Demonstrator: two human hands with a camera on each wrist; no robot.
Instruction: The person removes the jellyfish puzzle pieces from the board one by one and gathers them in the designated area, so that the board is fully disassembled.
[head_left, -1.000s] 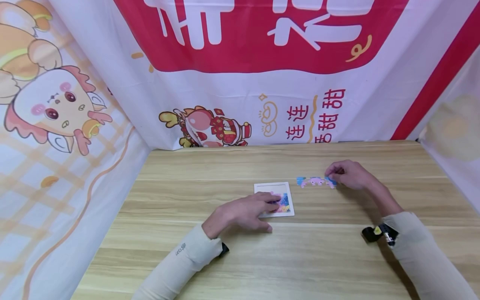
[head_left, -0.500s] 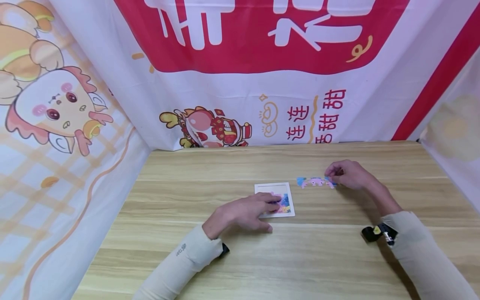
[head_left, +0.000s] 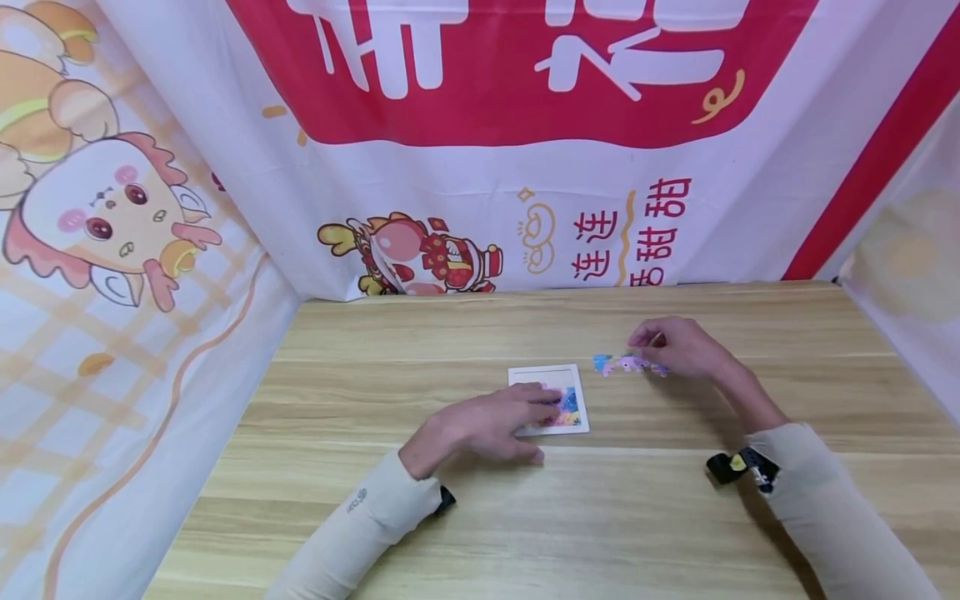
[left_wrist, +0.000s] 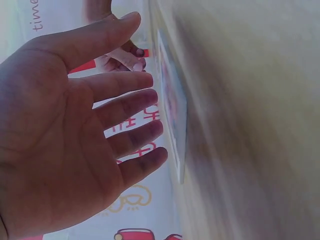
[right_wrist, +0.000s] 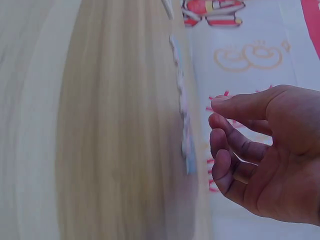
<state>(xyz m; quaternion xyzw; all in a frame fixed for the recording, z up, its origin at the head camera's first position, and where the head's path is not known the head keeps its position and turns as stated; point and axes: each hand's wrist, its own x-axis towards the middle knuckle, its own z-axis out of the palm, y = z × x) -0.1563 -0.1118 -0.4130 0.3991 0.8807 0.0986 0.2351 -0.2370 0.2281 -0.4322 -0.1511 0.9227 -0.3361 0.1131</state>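
On the wooden table (head_left: 420, 533), left to right: left hand (head_left: 487, 425) lies flat near the middle, fingers straight and relaxed, fingertips resting on the near left part of a small white-framed puzzle tray (head_left: 576, 379); left wrist view shows the same hand (left_wrist: 70, 130) spread with nothing in it, tray edge (left_wrist: 172, 115) just beside the fingers. Tray holds a coloured patch at its near right part, looks like one or a few pieces seated; the far part of the tray shows pale and bare, so most of the picture is unfilled, as far as I can judge. Hand covers part of the tray, so exact count cannot be told

Right of the tray, apart from it, a joined strip of puzzle pieces (head_left: 622, 364) lies on the table, blue at the ends, pink in the middle. Right hand (head_left: 675, 348) sits over the right end of that strip, fingers curled toward it; right wrist view shows the hand (right_wrist: 260, 160) with fingers bent and a gap between fingertips and the strip (right_wrist: 182, 115), nothing pinched there. Head view cannot settle whether a fingertip touches the strip, so contact is unclear; I call it loosely curled, holding nothing

Judgement: early to middle stage, strip assembled outside the tray, not yet set into it, tray mostly to fill. Cartoon banner (head_left: 480, 150) hangs behind, far side
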